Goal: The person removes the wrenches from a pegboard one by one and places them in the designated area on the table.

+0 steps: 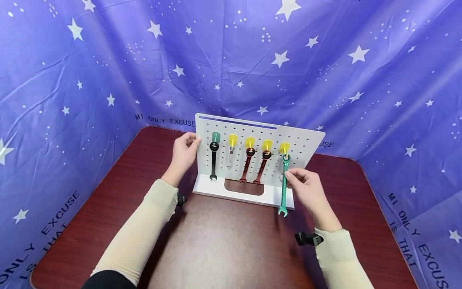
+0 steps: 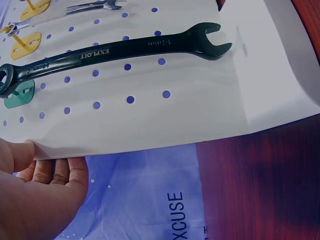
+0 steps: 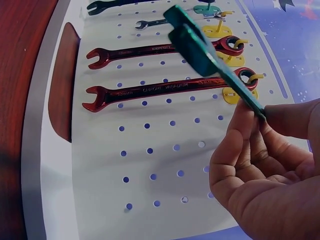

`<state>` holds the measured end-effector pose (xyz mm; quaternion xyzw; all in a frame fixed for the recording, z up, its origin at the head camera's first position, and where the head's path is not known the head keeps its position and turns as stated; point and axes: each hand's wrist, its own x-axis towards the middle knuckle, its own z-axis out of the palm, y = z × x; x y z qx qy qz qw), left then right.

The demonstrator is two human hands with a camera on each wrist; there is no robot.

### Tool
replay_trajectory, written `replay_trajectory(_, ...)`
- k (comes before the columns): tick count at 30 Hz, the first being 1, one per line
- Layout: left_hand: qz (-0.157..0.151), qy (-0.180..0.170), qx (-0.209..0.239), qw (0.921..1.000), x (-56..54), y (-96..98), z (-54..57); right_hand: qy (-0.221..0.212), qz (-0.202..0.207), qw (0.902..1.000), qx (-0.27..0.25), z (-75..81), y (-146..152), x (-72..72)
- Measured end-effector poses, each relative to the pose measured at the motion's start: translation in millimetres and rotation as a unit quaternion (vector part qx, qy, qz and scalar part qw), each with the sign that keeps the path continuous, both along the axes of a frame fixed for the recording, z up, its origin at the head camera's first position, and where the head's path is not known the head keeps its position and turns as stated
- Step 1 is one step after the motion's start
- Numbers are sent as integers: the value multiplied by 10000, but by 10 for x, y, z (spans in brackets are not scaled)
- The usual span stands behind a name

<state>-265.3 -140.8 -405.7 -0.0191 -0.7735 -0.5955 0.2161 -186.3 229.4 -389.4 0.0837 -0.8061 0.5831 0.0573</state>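
My left hand [image 1: 184, 152] grips the left edge of a white pegboard [image 1: 308, 140], thumb on the front face and fingers behind it. With thumb and fingers, my right hand [image 1: 308, 186] pinches the shaft of a green combination wrench [image 1: 283, 192]. Its ring end points up and overlaps the tip of the rightmost yellow hook [image 1: 284, 147] in the head view; its open end points down. In the right wrist view my hand hides that ring end. A black wrench [image 2: 120, 54], a small silver wrench [image 1: 229, 158] and two red wrenches [image 3: 160, 87] hang from other hooks.
The pegboard stands on a white base [image 1: 213, 186] with a cut-out, on a dark red wooden table [image 1: 202, 241]. A green hook plate [image 2: 20, 95] bears the black wrench. Blue star-patterned cloth [image 1: 223, 52] surrounds the table behind and at both sides.
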Motion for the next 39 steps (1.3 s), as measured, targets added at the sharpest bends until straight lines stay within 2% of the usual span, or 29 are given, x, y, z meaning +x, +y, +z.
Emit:
replay_trajectory(14, -3, 29, 27, 10000, 4, 3, 2, -3, -135, 9997, 185, 24, 9, -1)
replay_trajectory(39, -15, 34, -10, 10000, -6, -8, -12, -137, -26, 9999, -49, 28, 4, -11)
